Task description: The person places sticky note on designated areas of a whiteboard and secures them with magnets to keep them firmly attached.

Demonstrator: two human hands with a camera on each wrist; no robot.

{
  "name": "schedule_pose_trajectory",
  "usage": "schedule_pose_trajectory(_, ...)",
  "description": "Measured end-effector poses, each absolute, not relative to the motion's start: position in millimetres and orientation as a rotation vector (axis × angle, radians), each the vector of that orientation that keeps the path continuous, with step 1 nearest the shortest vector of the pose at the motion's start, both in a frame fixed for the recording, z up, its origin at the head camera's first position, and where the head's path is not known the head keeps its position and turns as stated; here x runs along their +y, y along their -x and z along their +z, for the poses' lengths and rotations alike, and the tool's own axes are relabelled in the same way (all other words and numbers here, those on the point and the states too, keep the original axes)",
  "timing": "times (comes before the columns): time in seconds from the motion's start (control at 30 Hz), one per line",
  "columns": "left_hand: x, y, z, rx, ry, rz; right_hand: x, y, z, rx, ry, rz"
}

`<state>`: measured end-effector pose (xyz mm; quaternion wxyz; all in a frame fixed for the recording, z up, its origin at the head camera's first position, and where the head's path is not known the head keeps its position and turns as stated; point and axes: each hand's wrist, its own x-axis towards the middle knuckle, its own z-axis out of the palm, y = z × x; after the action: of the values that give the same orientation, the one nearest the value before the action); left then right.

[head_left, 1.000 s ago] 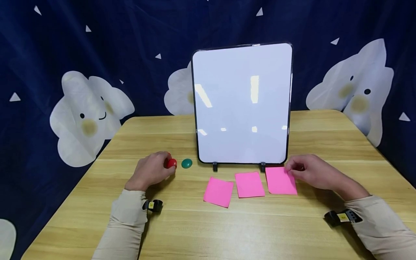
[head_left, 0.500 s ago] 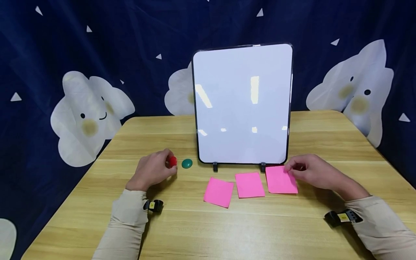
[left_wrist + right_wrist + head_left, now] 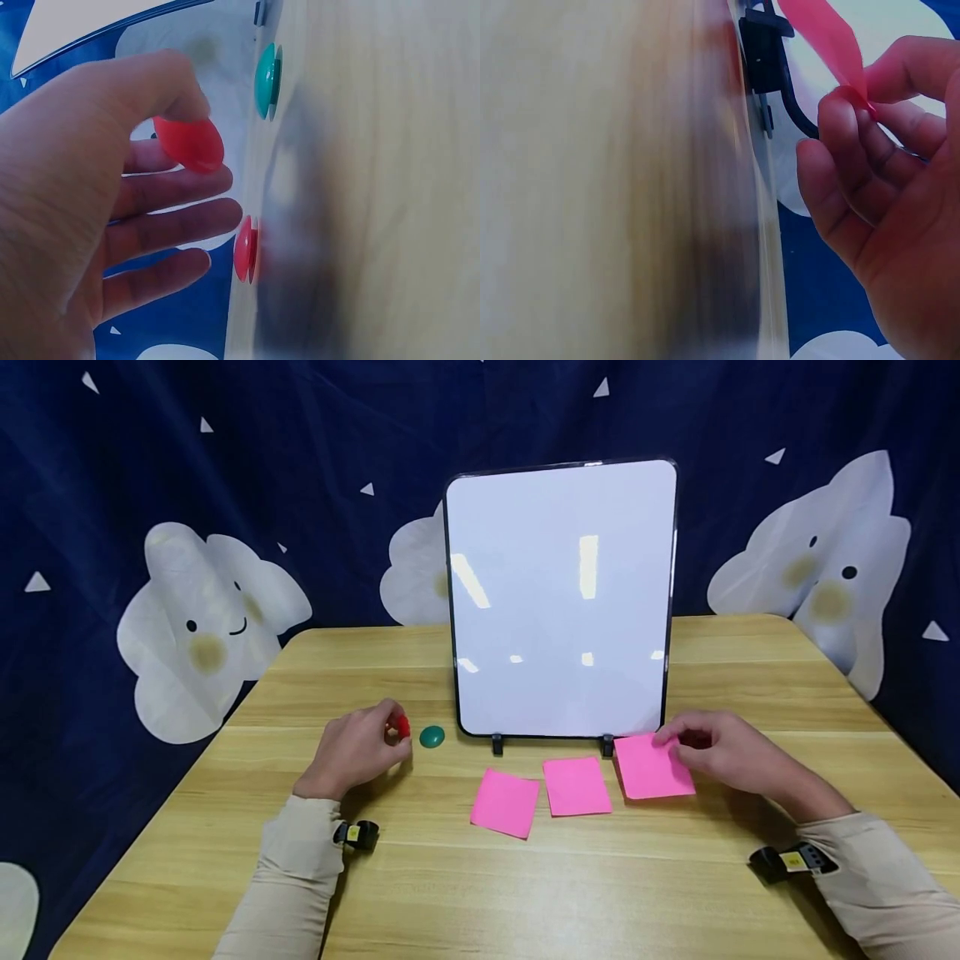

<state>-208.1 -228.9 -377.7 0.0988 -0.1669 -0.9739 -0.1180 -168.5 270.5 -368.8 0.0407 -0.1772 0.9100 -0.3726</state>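
Lift-off! Left hand (image 3: 351,753) pinches a glossy red domed disc (image 3: 193,147) clear of the wooden worktop (image 3: 525,893); right hand (image 3: 731,756) pinches a square pink paper note (image 3: 648,772), now raised too. Both pickups look done.

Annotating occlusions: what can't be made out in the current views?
Resting red disc: hidden behind the left hand in the head view.
Held red disc: partly covered by fingers in the left wrist view.
Pinched pink note: cut off by the top edge, right wrist view.
Whiteboard: cut off by the top edge, left wrist view.
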Motion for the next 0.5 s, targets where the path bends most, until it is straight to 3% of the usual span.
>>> schedule_pose_trajectory(0.5, -226.6, 208.3, -378.2, -2.812, 0.522, -0.385, 269.1, 167.9, -369.2, 2.812, 0.631, -1.216)
